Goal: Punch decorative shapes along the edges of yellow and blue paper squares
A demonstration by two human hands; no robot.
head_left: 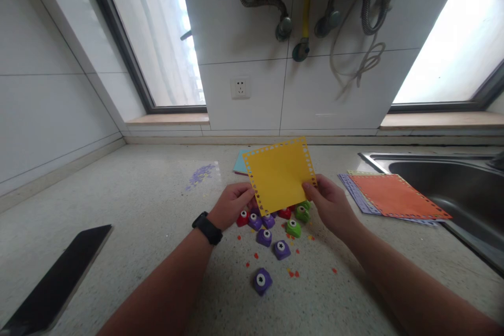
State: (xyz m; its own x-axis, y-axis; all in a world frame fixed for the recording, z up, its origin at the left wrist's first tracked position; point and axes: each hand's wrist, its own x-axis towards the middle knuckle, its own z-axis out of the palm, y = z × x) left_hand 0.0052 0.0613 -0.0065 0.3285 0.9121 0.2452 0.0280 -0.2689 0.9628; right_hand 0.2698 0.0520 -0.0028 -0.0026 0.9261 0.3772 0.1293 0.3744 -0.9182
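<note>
Between both hands a yellow sheet of paper [280, 176] is held up, tilted, with small punched shapes along three or more of its edges. My left hand [232, 203] pinches its lower left edge; a dark watch is on that wrist. At the right edge, my right hand [328, 202] grips the sheet with the thumb in front. Below and behind the paper lie several craft punches: a purple punch [262, 281] closest to me, a green punch [293, 228], and a red punch [243, 218]. The sheet hides part of the group.
An orange punched sheet [397, 194] lies on purple and pale yellow ones beside the sink [452, 173]. Light blue paper [240, 163] sits behind the yellow sheet. Purple paper bits [200, 174] are piled at the left, red bits nearer. A black flat slab [59, 278] lies front left.
</note>
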